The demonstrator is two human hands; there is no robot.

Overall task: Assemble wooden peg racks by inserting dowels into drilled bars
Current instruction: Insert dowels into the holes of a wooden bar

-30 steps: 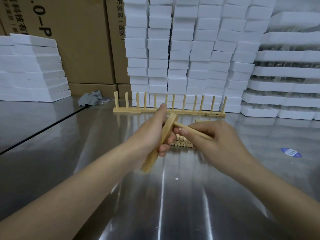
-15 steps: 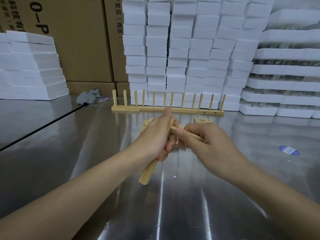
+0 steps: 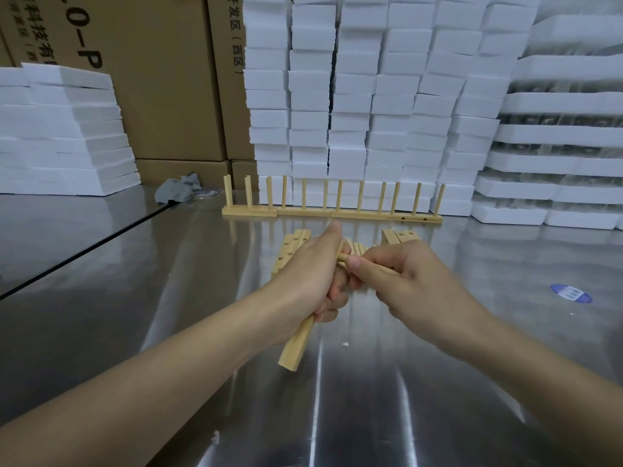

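Working over a steel surface [image 3: 371, 406]. Backed at 12 o'clock by a wall of white foam blocks [image 3: 371, 96]; cardboard boxes [image 3: 161, 79] at 11, foam slabs [image 3: 60, 129] at 10.

At 2 o'clock, stacked foam trays [image 3: 556, 136]: the only containers around, something dark in the slots, can't tell what. No bin for parts, all loose on the surface.

In front of the foam wall, a row of finished racks [image 3: 332, 214], end to end along 9-to-3, pegs up, two open holes in the side face at the 3 o'clock end.

Centre: both hands together, touching. Wrapped in the left hand [image 3: 303, 274]: a drilled bar [image 3: 296, 345], thumb up along it, long axis roughly 7-to-1, lower end poking out under the fist. Pinched in the right hand [image 3: 408, 278]: a dowel [image 3: 343, 256], long axis roughly 3-to-9, tip aimed toward 9 at the bar's side face, close to square on. Tip at the bar or just in; hidden by left fingers, can't tell depth.

Looks like mid-insertion. Next push probably along the dowel axis toward 9, left hand bracing. Risk of binding if cocked off square.

Just past the hands toward 12: spare drilled bars [image 3: 290, 247] at 11, dowel pile [image 3: 358, 248] dead ahead, second bar stack [image 3: 399, 235] at 1. Right hand nearer the dowels.

Small stuff: grey rag [image 3: 178, 192] at 10, blue sticker [image 3: 570, 293] at 3.
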